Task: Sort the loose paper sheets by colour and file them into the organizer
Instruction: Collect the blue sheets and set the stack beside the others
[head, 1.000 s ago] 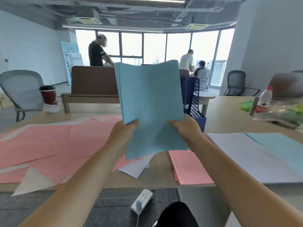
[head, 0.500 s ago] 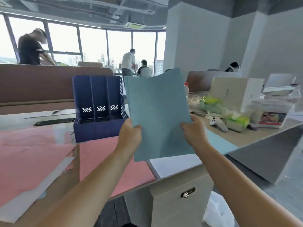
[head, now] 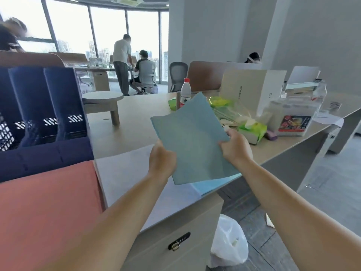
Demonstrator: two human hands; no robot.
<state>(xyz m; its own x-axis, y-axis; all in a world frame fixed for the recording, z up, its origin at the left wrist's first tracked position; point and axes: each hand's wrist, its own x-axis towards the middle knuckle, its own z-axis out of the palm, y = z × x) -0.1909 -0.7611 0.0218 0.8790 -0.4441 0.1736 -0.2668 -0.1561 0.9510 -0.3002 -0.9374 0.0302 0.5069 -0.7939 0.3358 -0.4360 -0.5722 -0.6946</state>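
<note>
Gripping a light-blue paper stack (head: pixel 193 139) by its side edges, left hand (head: pixel 162 161) and right hand (head: pixel 234 147) hold it over the pale wooden desk's (head: pixel 136 114) near edge. Loose sheets may fan out and slip short of the dark-blue plastic organizer (head: pixel 48 153).

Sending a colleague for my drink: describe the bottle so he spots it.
On the long wooden desk, look just behind the top corner of the held blue sheets, left of the beige box. The bottle stands upright there, the only thing with a red cap.

free: bare desk (head: pixel 134 114) between organizer (head: pixel 48 118) and bottle (head: pixel 185 90) | blocked: right side, tissue pack (head: pixel 252 132), white box (head: pixel 252 89)
</note>
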